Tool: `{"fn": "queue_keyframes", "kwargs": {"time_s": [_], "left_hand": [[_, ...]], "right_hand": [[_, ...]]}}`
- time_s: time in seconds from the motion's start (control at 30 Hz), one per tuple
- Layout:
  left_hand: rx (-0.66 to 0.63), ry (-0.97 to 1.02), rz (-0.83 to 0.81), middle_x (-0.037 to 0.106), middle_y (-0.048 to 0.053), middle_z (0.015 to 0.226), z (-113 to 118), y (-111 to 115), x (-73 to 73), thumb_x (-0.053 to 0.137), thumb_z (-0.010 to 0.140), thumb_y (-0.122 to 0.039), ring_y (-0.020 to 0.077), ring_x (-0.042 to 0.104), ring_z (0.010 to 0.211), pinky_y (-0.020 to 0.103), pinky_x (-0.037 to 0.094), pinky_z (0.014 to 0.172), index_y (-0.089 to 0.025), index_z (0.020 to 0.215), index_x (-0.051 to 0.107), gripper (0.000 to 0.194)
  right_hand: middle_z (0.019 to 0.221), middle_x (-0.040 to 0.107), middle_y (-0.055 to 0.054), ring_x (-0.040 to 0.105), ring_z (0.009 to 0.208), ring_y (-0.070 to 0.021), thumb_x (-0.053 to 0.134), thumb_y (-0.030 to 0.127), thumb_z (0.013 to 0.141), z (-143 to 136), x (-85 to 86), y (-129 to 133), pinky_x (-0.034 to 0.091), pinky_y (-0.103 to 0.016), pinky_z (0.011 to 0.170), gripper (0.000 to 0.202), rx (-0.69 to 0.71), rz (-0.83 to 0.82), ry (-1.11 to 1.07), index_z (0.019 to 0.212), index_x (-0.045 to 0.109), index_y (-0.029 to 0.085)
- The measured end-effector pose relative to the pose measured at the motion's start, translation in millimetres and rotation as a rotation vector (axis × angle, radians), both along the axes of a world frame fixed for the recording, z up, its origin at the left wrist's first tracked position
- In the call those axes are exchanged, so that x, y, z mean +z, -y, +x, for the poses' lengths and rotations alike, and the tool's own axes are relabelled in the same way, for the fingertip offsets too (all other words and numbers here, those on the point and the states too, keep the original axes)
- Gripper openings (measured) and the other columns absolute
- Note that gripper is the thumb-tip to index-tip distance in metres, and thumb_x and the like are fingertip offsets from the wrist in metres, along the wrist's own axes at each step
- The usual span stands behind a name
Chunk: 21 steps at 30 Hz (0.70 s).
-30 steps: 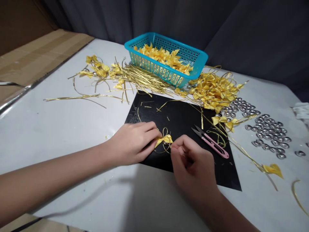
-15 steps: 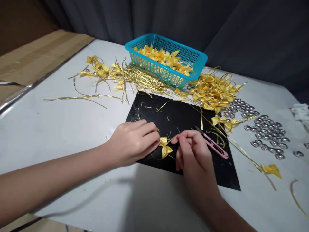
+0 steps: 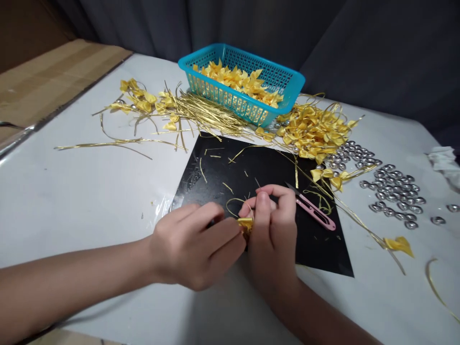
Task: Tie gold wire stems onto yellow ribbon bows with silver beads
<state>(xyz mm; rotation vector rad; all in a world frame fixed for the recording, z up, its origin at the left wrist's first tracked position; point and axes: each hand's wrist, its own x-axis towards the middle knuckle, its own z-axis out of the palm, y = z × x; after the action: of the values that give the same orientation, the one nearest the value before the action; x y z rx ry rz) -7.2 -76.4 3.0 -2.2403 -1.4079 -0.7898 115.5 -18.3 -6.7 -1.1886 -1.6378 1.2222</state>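
A yellow satin ribbon bow (image 3: 245,223) with a loop of gold cord (image 3: 233,200) is partly hidden between my hands over the black mat (image 3: 219,178). My left hand (image 3: 203,244) is closed, its fingertips pinching the bow from the left. My right hand (image 3: 275,225) is also closed, thumb against forefinger. From that pinch sticks up a thin, straight, needle-like piece (image 3: 257,183), too fine to identify surely. Just right of this hand, pink-handled thread snips (image 3: 316,213) lie on the mat.
A blue plastic basket (image 3: 247,103) of yellow bows stands at the back. Gold cords (image 3: 212,115) lie before it. A heap of corded bows (image 3: 312,129) and several silver beads (image 3: 398,191) spread along the right. Cord scraps litter the mat.
My left hand has come nearer and turned, drawing the bow toward me and tilting it. The right hand has shifted left beside it. The camera view has moved slightly.
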Motion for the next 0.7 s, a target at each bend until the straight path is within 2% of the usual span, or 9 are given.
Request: {"fn": "queue_keyframes", "kwargs": {"time_s": [0.1, 0.23, 0.3, 0.37, 0.43, 0.53, 0.7], "left_hand": [[-0.002, -0.004, -0.033, 0.065, -0.004, 0.058, 1, -1, -1.1, 0.063, 0.073, -0.014, 0.0131, 0.054, 0.050, 0.027, 0.035, 0.039, -0.020, 0.060, 0.057, 0.016], [0.031, 0.248, -0.266, 0.067, -0.001, 0.073, 0, -7, -2.3, 0.062, 0.076, -0.022, 0.0144, 0.059, 0.064, 0.026, 0.045, 0.050, -0.020, 0.080, 0.058, 0.006], [-0.011, 0.390, -0.402, 0.067, 0.003, 0.091, 0, -9, -2.4, 0.060, 0.078, -0.022, 0.0153, 0.062, 0.082, 0.026, 0.051, 0.067, -0.019, 0.096, 0.055, 0.020], [-0.077, 0.473, -0.479, 0.063, 0.006, 0.108, -1, -9, -2.4, 0.058, 0.078, -0.016, 0.0152, 0.059, 0.100, 0.025, 0.050, 0.083, -0.019, 0.109, 0.049, 0.033], [-0.136, 0.506, -0.510, 0.060, 0.007, 0.118, -1, -8, -2.5, 0.055, 0.079, -0.011, 0.0145, 0.056, 0.108, 0.025, 0.048, 0.089, -0.021, 0.115, 0.045, 0.039], [-0.175, 0.505, -0.529, 0.063, 0.005, 0.113, 0, -6, -2.7, 0.053, 0.080, -0.009, 0.0140, 0.060, 0.100, 0.024, 0.050, 0.083, -0.021, 0.110, 0.050, 0.033], [-0.173, 0.518, -0.560, 0.068, 0.003, 0.092, 1, -7, -3.8, 0.053, 0.078, -0.011, 0.0139, 0.063, 0.080, 0.024, 0.050, 0.069, -0.019, 0.090, 0.056, 0.015]], "right_hand": [[0.055, 0.046, 0.007, 0.046, 0.046, -0.0083, 0.036, 0.027, 0.093, 0, -1.2, -8, 0.037, -0.019, 0.042, 0.006, -0.002, -0.009, 0.007, 0.091, 0.038, 0.022], [0.053, 0.044, 0.007, 0.044, 0.044, -0.0083, 0.040, 0.026, 0.090, 5, -2.0, -18, 0.035, -0.019, 0.041, 0.005, 0.011, -0.009, 0.027, 0.087, 0.040, 0.022], [0.051, 0.044, 0.008, 0.041, 0.042, -0.0079, 0.041, 0.026, 0.090, 8, -1.7, -19, 0.032, -0.019, 0.040, 0.006, 0.026, 0.012, 0.073, 0.085, 0.041, 0.021], [0.050, 0.045, 0.007, 0.040, 0.042, -0.0076, 0.042, 0.025, 0.090, 10, -0.8, -19, 0.030, -0.019, 0.041, 0.007, 0.055, 0.043, 0.128, 0.084, 0.042, 0.021], [0.051, 0.048, 0.007, 0.042, 0.043, -0.0077, 0.042, 0.025, 0.089, 12, 0.1, -18, 0.030, -0.020, 0.042, 0.007, 0.094, 0.066, 0.166, 0.084, 0.043, 0.021], [0.051, 0.051, 0.006, 0.043, 0.042, -0.0078, 0.042, 0.025, 0.089, 14, 0.5, -16, 0.031, -0.020, 0.044, 0.007, 0.142, 0.066, 0.191, 0.084, 0.044, 0.020], [0.046, 0.048, 0.007, 0.042, 0.037, -0.0081, 0.043, 0.024, 0.089, 15, -1.1, -18, 0.029, -0.021, 0.042, 0.007, 0.127, 0.081, 0.245, 0.085, 0.046, 0.020]]}}
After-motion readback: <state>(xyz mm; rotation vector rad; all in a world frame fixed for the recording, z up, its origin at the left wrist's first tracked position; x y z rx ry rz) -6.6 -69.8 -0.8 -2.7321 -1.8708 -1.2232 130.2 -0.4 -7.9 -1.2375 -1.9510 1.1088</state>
